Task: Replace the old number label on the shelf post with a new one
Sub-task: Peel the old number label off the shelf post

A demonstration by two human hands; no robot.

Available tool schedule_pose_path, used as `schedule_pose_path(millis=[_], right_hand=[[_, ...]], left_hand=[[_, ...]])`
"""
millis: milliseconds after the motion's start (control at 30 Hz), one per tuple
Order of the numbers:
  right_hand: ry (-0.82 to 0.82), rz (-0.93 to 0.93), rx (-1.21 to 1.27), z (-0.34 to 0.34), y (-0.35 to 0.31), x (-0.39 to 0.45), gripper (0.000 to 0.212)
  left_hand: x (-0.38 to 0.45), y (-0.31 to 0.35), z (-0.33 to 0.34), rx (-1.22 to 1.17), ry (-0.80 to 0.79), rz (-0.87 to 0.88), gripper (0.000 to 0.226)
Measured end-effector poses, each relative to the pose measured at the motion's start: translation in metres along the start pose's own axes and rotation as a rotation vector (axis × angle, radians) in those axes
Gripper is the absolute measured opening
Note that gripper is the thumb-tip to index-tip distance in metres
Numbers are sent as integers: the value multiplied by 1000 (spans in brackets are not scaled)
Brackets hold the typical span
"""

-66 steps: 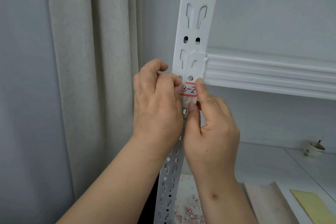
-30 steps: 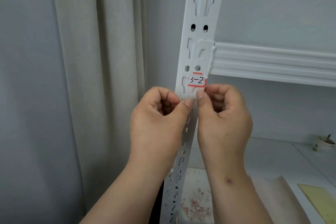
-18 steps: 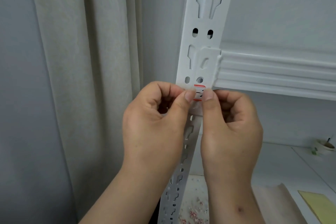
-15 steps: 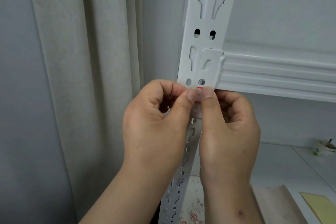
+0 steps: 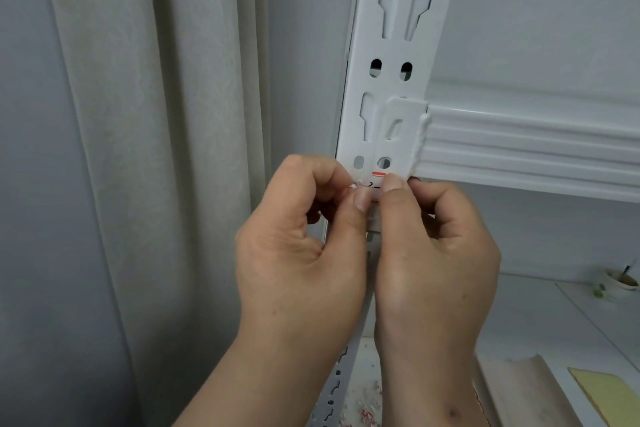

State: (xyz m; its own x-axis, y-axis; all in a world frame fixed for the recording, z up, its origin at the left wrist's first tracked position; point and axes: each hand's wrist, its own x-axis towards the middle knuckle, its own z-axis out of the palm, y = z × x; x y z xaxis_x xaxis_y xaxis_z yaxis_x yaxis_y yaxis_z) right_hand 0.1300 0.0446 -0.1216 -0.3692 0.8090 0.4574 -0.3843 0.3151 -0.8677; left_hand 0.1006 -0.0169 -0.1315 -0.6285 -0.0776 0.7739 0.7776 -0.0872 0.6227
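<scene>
A white slotted shelf post runs down the middle of the head view. On it, just under a white beam bracket, is a small white number label with a red top line and black handwriting, mostly hidden by my thumbs. My left hand is curled, and its thumb and forefinger pinch the label's left edge, which looks lifted and crumpled. My right hand is curled too, its thumb tip pressed on the label's right part.
A beige curtain hangs left of the post. A white shelf beam runs right from the bracket. Below lie a white shelf board, red-and-white paper scraps, a wooden piece, a yellow sheet and a small cup.
Both hands dropped below the exposed "3-2" label, then rose again and covered it. Now my left thumb and forefinger pinch its left edge, which looks peeled up.
</scene>
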Motion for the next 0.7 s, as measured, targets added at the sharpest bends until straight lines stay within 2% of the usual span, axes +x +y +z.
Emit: schedule_pose_path(millis=[200,400,567,700], right_hand=[[-4,-22,-12,-2,0,0,15],[6,1,3,-2,3,-3,20],[15,-5,-13,0,-1,0,19],[36,-19,-50,-1,0,1,21]], left_hand=[[-4,4,0,36,7,-69,14],[-3,9,-1,40,3,-141,20],[-1,9,-3,64,3,-115,24],[0,6,-5,69,24,-73,17]])
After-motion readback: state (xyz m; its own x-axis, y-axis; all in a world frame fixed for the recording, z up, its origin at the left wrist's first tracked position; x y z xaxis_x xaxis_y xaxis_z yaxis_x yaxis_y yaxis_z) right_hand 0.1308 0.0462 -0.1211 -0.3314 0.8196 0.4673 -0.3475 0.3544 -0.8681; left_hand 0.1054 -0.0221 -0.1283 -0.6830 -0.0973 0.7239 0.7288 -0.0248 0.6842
